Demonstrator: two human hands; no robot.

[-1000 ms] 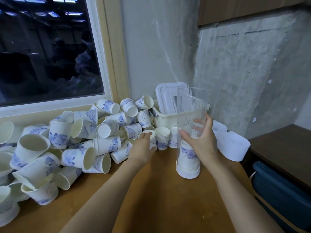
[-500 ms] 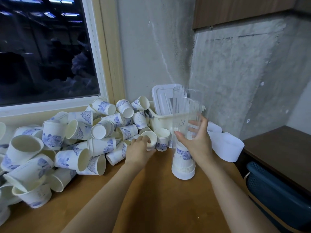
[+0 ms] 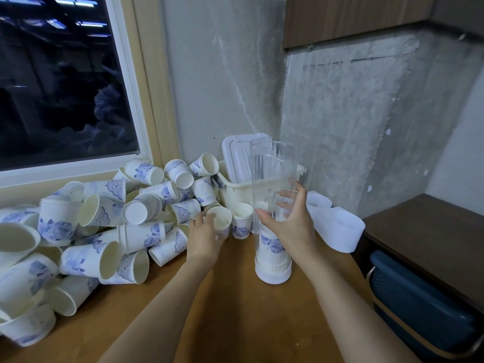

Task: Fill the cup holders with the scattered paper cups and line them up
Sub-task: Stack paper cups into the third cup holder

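Dim indoor light, wide-angle edge distortion.

A cream bin [image 3: 237, 191] is sitting at the back edge of the wooden counter [image 3: 235, 323], against the grey wall [image 3: 222, 87], with a white lid [image 3: 235, 158] standing upright in it. A dark window [image 3: 60, 82] is filling the left. Off the counter's right edge, a dark wooden table [image 3: 432, 231] is standing over a blue basket [image 3: 419, 297].

Two bare arms [image 3: 167, 305] are showing, each one ending in a bare hand: the left hand [image 3: 207, 239] and the right hand [image 3: 290, 229]
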